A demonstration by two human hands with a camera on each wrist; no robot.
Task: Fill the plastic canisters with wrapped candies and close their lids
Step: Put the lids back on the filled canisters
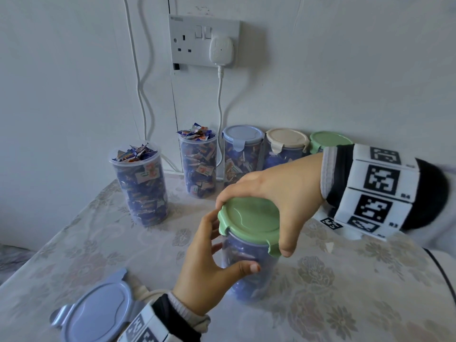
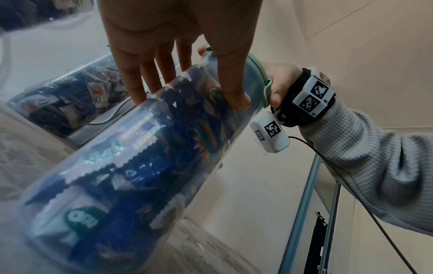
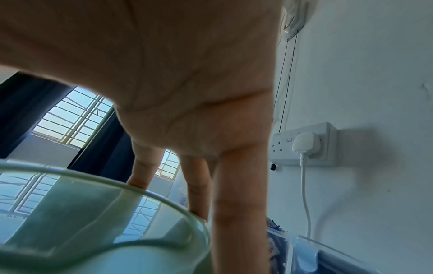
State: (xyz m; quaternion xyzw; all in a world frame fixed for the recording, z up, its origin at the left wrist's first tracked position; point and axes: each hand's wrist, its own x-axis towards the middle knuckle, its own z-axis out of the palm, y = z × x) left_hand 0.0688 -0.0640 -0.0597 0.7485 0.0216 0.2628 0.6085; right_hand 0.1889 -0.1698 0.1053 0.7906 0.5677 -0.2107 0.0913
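A clear canister [image 1: 246, 277] packed with blue wrapped candies stands near the middle of the table. My left hand [image 1: 207, 267] grips its body, thumb in front and fingers behind. A green lid [image 1: 249, 218] sits on top of it. My right hand [image 1: 276, 191] holds the lid from above, with fingers curled over the far rim and the thumb on the near right clip. The left wrist view shows the same canister [image 2: 140, 157] close up. In the right wrist view the lid [image 3: 93, 222] lies under my fingers [image 3: 239, 204].
Two open canisters heaped with candies [image 1: 140, 183] [image 1: 198, 164] stand at the back left. Beside them by the wall are closed ones with a blue lid [image 1: 243, 135], a cream lid [image 1: 286, 139] and a green lid [image 1: 328, 140]. A loose blue lid [image 1: 98, 314] lies near left. A plug cable [image 1: 219, 107] hangs behind.
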